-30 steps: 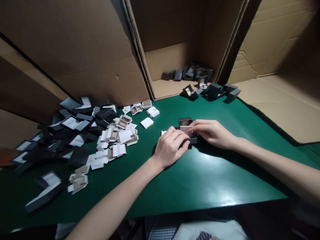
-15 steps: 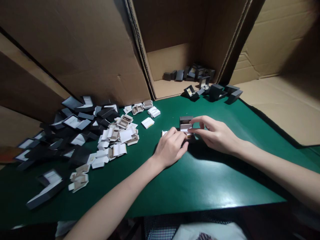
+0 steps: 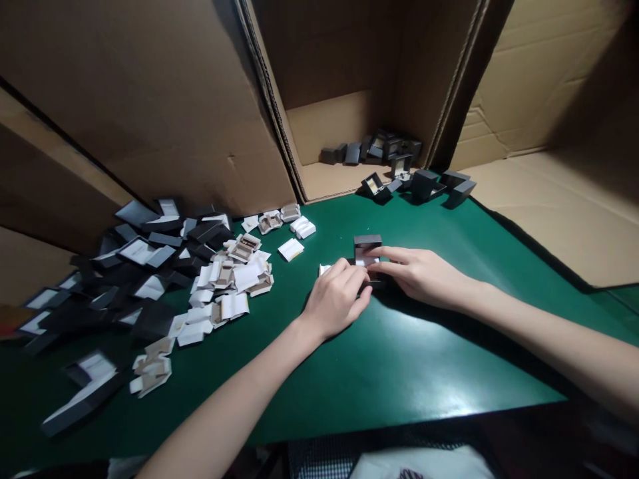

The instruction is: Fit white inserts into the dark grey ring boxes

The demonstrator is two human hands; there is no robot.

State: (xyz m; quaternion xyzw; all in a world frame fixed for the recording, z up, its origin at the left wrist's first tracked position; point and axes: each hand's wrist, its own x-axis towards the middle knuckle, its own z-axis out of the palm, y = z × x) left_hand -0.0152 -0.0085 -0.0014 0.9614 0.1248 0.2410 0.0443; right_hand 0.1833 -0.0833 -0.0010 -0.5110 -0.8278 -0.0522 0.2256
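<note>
A small black box stands on the green table with its lid raised, a white card insert showing inside. From the left, my left hand is closed with curled fingers around the box's lower part, which it mostly hides. My right hand reaches in from the right. Its fingertips press on the insert inside the box; its thumb is hidden. Beside my left knuckles a white folded card piece partly shows.
At left lie a heap of open black boxes and a pile of white and grey card inserts. More black boxes sit at the back, by and within a cardboard carton. Cardboard borders the right.
My right fingers have moved lower and deeper into the box, onto the insert. My left hand stays around the box. The whole view has shifted slightly.
</note>
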